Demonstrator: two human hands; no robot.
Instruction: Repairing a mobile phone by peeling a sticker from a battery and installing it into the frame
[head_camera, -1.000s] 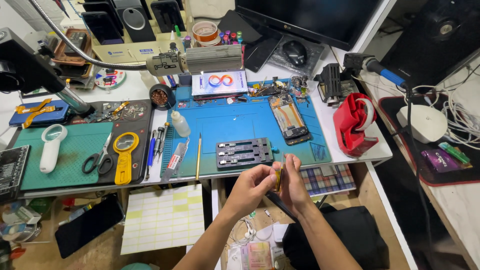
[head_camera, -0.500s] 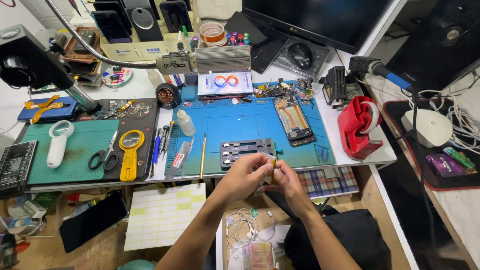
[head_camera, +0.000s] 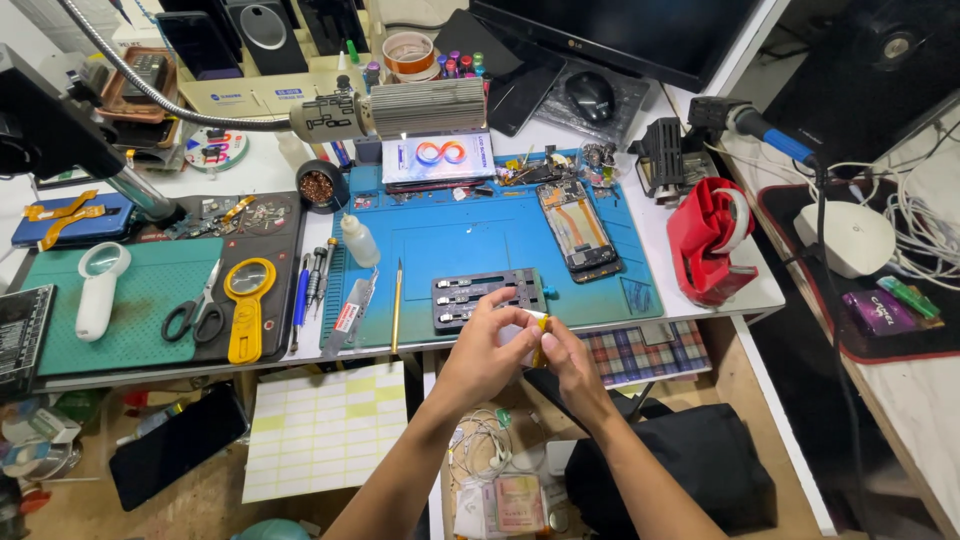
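My left hand (head_camera: 482, 350) and my right hand (head_camera: 570, 365) meet just below the front edge of the blue work mat (head_camera: 480, 245). Together they pinch a small yellow and white object (head_camera: 538, 335), too small to identify. The fingers of both hands close around it. Right above the hands, a dark metal phone-holding fixture (head_camera: 487, 297) lies on the mat. An opened phone (head_camera: 578, 227) with exposed insides rests at the mat's right side.
A green cutting mat (head_camera: 140, 300) holds scissors (head_camera: 195, 315), a yellow magnifier (head_camera: 247, 305) and a white loupe (head_camera: 97, 288). A red tape dispenser (head_camera: 705, 240), a small squeeze bottle (head_camera: 358, 238), tweezers and pens (head_camera: 318, 280), a soldering iron (head_camera: 765, 135) and cables lie around. A black bag (head_camera: 680, 470) sits below.
My hands stayed joined on the small object while the view shifted slightly; the fingers moved a little around it.
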